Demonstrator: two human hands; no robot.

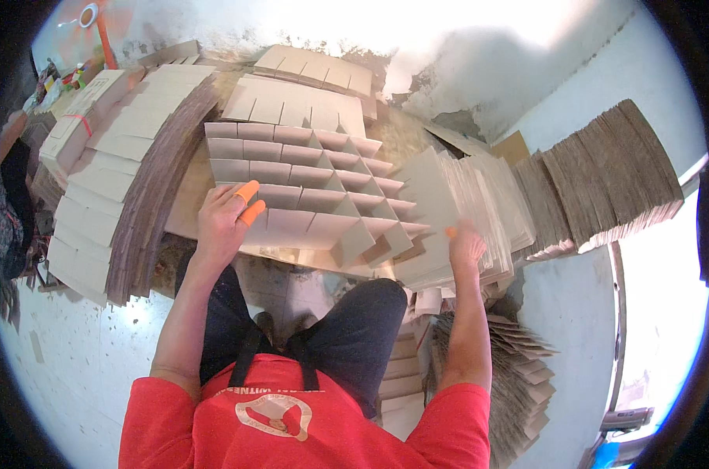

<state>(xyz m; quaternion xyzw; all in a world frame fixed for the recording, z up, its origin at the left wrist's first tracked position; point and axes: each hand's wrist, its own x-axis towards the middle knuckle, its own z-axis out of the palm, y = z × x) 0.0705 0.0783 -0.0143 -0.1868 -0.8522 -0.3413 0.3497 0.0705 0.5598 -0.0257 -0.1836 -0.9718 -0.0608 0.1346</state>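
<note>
Cardboard grid (317, 178), thin-walled, slotted; left hand (222, 219) at edge.

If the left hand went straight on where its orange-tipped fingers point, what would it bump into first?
Most likely the cardboard divider grid, near its left end. The left hand is right at it; whether they already touch is hard to tell from this view.
</note>
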